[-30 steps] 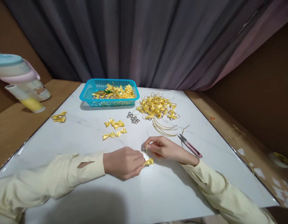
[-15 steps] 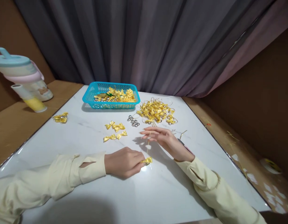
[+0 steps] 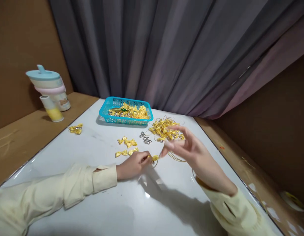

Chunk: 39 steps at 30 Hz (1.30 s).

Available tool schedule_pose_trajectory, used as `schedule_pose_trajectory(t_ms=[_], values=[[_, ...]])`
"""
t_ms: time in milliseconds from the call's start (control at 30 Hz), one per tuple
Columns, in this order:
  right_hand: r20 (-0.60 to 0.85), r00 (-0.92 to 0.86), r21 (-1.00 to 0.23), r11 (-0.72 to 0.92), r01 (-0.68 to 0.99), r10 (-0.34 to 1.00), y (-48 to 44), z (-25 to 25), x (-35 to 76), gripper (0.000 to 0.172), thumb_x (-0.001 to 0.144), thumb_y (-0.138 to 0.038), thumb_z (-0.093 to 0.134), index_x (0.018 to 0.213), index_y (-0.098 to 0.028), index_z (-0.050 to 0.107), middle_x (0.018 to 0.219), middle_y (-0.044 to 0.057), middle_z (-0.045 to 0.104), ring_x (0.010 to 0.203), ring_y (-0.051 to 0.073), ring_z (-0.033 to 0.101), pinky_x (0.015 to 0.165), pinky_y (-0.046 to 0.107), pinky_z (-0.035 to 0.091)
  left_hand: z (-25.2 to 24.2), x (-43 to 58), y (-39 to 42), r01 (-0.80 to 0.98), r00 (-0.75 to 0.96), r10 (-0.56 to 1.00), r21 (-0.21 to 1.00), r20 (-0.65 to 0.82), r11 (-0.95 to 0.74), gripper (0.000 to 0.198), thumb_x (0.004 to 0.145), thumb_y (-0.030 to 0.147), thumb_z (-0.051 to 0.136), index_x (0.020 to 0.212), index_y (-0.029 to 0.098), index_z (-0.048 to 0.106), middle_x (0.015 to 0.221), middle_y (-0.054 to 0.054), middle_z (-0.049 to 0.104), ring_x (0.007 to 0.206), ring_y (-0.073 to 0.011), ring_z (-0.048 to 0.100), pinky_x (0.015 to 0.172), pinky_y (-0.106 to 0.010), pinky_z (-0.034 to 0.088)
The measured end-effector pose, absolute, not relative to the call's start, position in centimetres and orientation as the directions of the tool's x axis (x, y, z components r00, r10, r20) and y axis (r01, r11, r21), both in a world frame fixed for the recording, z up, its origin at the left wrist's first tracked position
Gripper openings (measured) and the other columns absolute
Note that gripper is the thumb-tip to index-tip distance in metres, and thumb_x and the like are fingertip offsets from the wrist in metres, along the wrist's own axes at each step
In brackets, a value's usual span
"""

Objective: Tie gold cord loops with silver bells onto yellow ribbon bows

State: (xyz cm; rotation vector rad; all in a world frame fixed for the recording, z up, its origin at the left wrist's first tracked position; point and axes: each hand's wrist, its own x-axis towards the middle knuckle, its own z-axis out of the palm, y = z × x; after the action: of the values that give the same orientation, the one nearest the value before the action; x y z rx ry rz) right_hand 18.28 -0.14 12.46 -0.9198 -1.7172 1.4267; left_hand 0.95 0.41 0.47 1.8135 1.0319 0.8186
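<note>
My left hand (image 3: 134,165) is closed in a pinch near the middle of the white tabletop. Its fingertips grip a small yellow ribbon bow (image 3: 155,157) with a silver bell (image 3: 153,162) under it. A thin gold cord (image 3: 156,165) curves below the bow. Just to the right, my right hand (image 3: 191,149), blurred by motion, has thumb and forefinger together beside the bow, apparently on the cord; another finger stays stretched out. Several loose yellow bows (image 3: 127,142) and a few silver bells (image 3: 147,140) lie beyond my left hand.
A heap of corded bows (image 3: 164,127) lies behind my right hand. The blue basket (image 3: 102,113) at the back holds more bows and bells. A small bow cluster (image 3: 76,128) is at left, near a tumbler (image 3: 50,85) and a yellow thread spool (image 3: 52,109). Dark curtain (image 3: 147,59) hangs behind.
My right hand has swung closer to the camera and its fingertips have come down to the bow. My left hand still grips the bow, raised slightly. The camera view has shifted.
</note>
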Motion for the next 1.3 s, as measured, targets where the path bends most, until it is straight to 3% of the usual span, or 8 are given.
schedule_pose_trajectory(t_ms=[67,167,267,367,467,633,1067,1300], values=[[-0.010,-0.585,-0.953,0.169,0.251,0.811,-2.3,12.4,18.8,0.011,0.088,-0.029,0.054,0.096,-0.021,0.054,0.074,0.002,0.070,0.075,0.016,0.064,0.075,0.031,0.046,0.6,0.8,0.5,0.297,0.371,0.919,0.921,0.130,-0.250,0.027,0.087,0.031,0.041,0.065,0.017,0.043,0.055,0.005,0.039,0.053,-0.0096,0.036,0.052,-0.022,0.027],[-0.019,-0.667,-0.851,0.339,0.402,0.745,-4.4,11.4,19.7,0.017,0.089,-0.028,0.053,0.080,-0.021,0.065,0.080,0.004,0.071,0.095,0.019,0.059,0.085,0.033,0.041,0.8,0.7,0.5,0.249,0.292,0.946,0.944,0.139,-0.216,0.029,0.088,0.036,0.041,0.067,0.017,0.045,0.054,0.006,0.035,0.051,-0.0088,0.032,0.050,-0.022,0.026],[0.078,-0.691,-0.737,0.509,0.446,0.719,-4.8,10.2,20.4,0.016,0.088,-0.025,0.054,0.082,-0.023,0.069,0.078,0.002,0.070,0.102,0.021,0.056,0.089,0.036,0.036,0.8,0.7,0.1,0.185,0.291,0.948,0.965,0.126,-0.185,0.030,0.089,0.039,0.040,0.072,0.016,0.047,0.055,0.006,0.036,0.051,-0.0086,0.033,0.049,-0.021,0.027],[0.167,-0.634,-0.654,0.566,0.502,0.755,-3.9,9.2,20.9,0.013,0.087,-0.027,0.055,0.087,-0.024,0.068,0.084,0.004,0.070,0.094,0.022,0.058,0.085,0.037,0.035,0.9,0.7,-0.3,0.141,0.333,0.936,0.975,0.115,-0.171,0.030,0.089,0.041,0.039,0.075,0.016,0.048,0.058,0.005,0.040,0.052,-0.0088,0.036,0.049,-0.021,0.028],[0.215,-0.534,-0.661,0.525,0.537,0.818,-2.6,8.4,21.0,0.017,0.086,-0.032,0.056,0.079,-0.022,0.068,0.080,0.006,0.068,0.082,0.021,0.059,0.079,0.035,0.036,1.1,0.8,-0.7,0.119,0.387,0.913,0.974,0.132,-0.191,0.030,0.090,0.040,0.039,0.073,0.016,0.047,0.058,0.005,0.040,0.052,-0.0088,0.036,0.050,-0.021,0.029],[0.167,-0.473,-0.729,0.431,0.531,0.865,-1.6,7.2,20.9,0.027,0.084,-0.037,0.058,0.064,-0.022,0.069,0.068,0.004,0.066,0.073,0.019,0.058,0.078,0.035,0.034,1.4,0.8,-1.0,0.109,0.437,0.888,0.972,0.141,-0.208,0.031,0.089,0.039,0.040,0.069,0.016,0.045,0.059,0.004,0.041,0.054,-0.0093,0.037,0.052,-0.022,0.031],[0.001,-0.465,-0.789,0.286,0.544,0.885,-2.0,6.2,20.5,0.023,0.082,-0.021,0.055,0.063,-0.020,0.068,0.063,0.000,0.070,0.060,0.014,0.058,0.063,0.027,0.041,1.6,1.1,-1.5,0.056,0.497,0.868,0.997,0.015,-0.050,0.033,0.089,0.042,0.042,0.070,0.015,0.046,0.057,0.005,0.038,0.050,-0.0076,0.031,0.047,-0.021,0.026],[0.001,-0.447,-0.783,0.278,0.556,0.895,-2.1,6.2,20.7,0.024,0.079,-0.019,0.055,0.058,-0.020,0.067,0.060,0.000,0.069,0.059,0.014,0.059,0.059,0.025,0.041,1.6,1.0,-1.4,0.071,0.500,0.864,0.992,0.058,-0.107,0.031,0.089,0.039,0.042,0.069,0.015,0.047,0.058,0.004,0.040,0.052,-0.0082,0.035,0.050,-0.021,0.029]])
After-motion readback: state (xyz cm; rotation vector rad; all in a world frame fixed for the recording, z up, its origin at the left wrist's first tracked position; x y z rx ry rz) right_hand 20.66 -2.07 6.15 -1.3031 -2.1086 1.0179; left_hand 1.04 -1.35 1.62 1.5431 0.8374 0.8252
